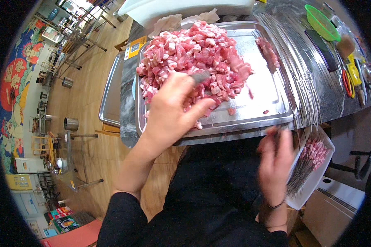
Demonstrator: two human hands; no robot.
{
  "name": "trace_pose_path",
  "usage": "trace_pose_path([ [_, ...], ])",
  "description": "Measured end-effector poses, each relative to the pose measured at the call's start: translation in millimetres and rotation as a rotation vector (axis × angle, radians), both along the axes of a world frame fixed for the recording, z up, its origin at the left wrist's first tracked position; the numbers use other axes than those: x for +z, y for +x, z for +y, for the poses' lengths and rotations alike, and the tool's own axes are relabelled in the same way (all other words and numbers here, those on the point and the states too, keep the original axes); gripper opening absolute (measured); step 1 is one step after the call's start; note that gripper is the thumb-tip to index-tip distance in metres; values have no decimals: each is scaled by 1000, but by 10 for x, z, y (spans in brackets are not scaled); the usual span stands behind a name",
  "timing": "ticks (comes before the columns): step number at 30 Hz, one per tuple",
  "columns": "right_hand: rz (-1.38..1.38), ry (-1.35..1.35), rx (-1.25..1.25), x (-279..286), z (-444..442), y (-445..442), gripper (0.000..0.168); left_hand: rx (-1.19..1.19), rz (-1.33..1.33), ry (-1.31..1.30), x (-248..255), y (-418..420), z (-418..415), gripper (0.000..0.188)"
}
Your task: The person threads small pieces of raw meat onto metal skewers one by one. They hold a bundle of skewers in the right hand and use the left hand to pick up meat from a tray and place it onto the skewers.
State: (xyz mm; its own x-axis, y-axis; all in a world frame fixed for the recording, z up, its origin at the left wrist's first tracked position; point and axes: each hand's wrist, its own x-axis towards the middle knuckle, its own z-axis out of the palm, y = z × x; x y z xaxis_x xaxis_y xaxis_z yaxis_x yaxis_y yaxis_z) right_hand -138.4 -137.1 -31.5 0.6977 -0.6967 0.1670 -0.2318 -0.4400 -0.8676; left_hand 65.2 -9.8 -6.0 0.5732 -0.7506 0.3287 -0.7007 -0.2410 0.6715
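A large heap of diced raw meat (198, 55) lies on a metal tray (266, 119). Over the near left part of the heap is my left hand (173, 105), thumb apart from the curled fingers, with a dark covering on a fingertip; whether it grips a piece is unclear. My right hand (276, 151) is blurred beside the tray's near right edge, and its hold cannot be made out. Many thin metal skewers (300, 74) lie along the tray's right side. A strip of meat (267, 52) rests inside the tray at the right.
Below the table edge, a white bin (300, 197) holds skewered meat (315, 152). On the dark stone tabletop (330, 108) are a green basket (321, 23), a dark flat object (321, 49) and scissors (347, 83). A white container (188, 10) stands behind the meat; another tray (111, 92) is at left.
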Motion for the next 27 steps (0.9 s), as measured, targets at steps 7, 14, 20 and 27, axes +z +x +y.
trace_pose_path([
  [7, -11, -636, -188, 305, -635, 169, 8, -59, -439, 40, -22, 61, -161, 8],
  [14, 56, 338, 175, 115, 165, -401, 13, -12, 1044, -526, 15, 76, 189, 21],
  [20, 17, 341, 255, -224, 358, -441, 12, 12, 1103, -644, -5, -12, 245, 20],
  [27, 48, 451, 226, -158, 401, -434, 7, 63, 1021, -670, -28, -80, 268, 20],
])
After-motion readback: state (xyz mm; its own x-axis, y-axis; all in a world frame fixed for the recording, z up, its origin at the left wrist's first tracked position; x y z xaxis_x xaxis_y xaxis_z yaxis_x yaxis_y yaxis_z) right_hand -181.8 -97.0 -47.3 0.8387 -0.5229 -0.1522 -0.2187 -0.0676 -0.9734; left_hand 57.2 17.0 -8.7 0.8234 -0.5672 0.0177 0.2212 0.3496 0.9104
